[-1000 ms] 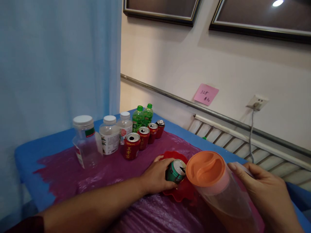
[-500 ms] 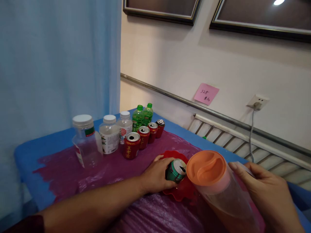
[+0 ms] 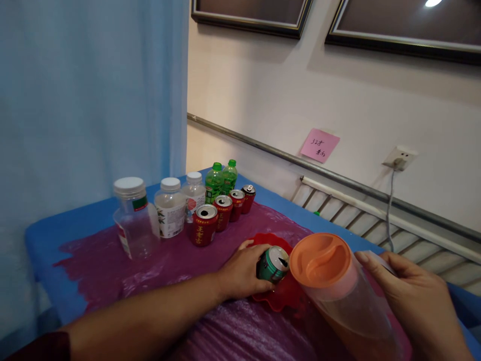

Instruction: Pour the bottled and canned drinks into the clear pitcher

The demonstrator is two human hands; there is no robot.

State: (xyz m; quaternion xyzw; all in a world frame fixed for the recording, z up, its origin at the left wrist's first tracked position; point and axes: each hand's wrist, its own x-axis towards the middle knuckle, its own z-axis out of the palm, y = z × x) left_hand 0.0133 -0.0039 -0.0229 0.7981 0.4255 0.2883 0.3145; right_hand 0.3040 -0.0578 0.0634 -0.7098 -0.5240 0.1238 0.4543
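My left hand point(image 3: 245, 271) is wrapped round a green drink can point(image 3: 271, 269), its opened top tilted toward the right. Below the can lies a red scalloped dish point(image 3: 280, 298). My right hand point(image 3: 417, 296) grips the handle of a clear pitcher point(image 3: 356, 313) with an orange lid point(image 3: 320, 259). The pitcher leans left, and its lid is close beside the can's opening. Liquid shows inside the pitcher; I cannot make out a stream between pitcher and can.
Red cans point(image 3: 205, 225) stand in a row on the purple plastic sheet point(image 3: 169, 265). Behind them are white-capped bottles point(image 3: 170, 215), green bottles point(image 3: 214, 184) and a clear jar point(image 3: 137, 230). A blue curtain point(image 3: 93, 100) hangs left; a radiator point(image 3: 356, 215) and a plugged cord point(image 3: 390, 210) are at the wall.
Both hands keep their hold on the can and the pitcher in nearly the same pose. The whole view has shifted very slightly.
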